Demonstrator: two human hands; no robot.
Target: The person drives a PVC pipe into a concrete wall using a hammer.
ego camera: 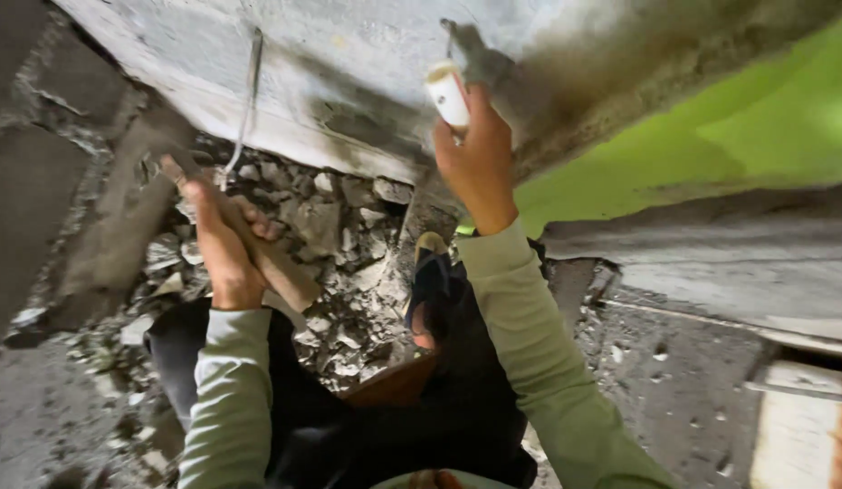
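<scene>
Rubble (335,263) under grey concrete wall (349,63); left hand (224,244) grips handle (258,249), right hand (480,154) chisel (450,95)

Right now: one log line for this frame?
left hand: grips wooden handle | right hand: holds chisel against concrete wall | rubble below

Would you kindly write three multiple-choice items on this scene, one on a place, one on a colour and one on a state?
1. Where does the rubble lie?
A. at the foot of the grey wall
B. on a table
C. in a bucket

2. What colour is the painted surface at the right?
A. red
B. bright green
C. blue

3. How is the left hand?
A. open and empty
B. flat on the floor
C. shut on a wooden handle

Answers: 1 A, the broken pieces sit under the wall's edge; 2 B, it is vivid green; 3 C, fingers wrap the handle, while the right hand presses a chisel to the wall.
</scene>
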